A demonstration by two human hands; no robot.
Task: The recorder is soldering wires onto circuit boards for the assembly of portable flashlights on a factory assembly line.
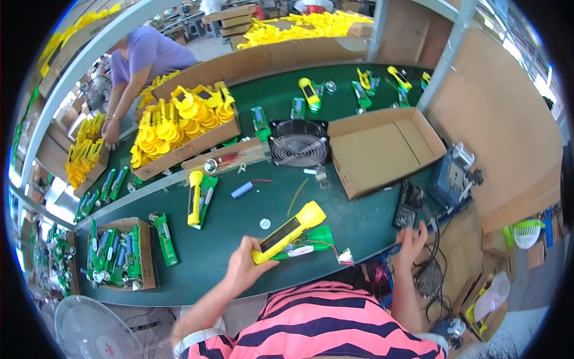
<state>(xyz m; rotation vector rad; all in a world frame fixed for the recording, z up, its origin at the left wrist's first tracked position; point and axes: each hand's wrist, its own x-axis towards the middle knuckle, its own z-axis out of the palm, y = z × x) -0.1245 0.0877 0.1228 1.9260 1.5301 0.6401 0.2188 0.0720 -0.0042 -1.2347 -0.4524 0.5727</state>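
Observation:
My left hand (pixel 244 263) is closed round the lower end of a yellow flashlight housing (pixel 291 230) with a dark panel along its side. Beneath it lies a green circuit-board part (pixel 315 239), whose thin wires run to a small white-and-silver piece (pixel 345 256). At the bench's right edge, my right hand (pixel 411 244) has its fingers apart, with nothing visible in them. Just beyond them is a black soldering-iron stand (pixel 408 209). Another yellow housing (pixel 195 197) rests against a green part to the left.
A cardboard box of yellow housings (pixel 179 128) and a box of green parts (pixel 149 254) stand left. Across the bench are a black fan (pixel 298 143), an open cardboard tray (pixel 382 146) and a blue soldering station (pixel 447 179). A co-worker (pixel 146 60) leans in at far left.

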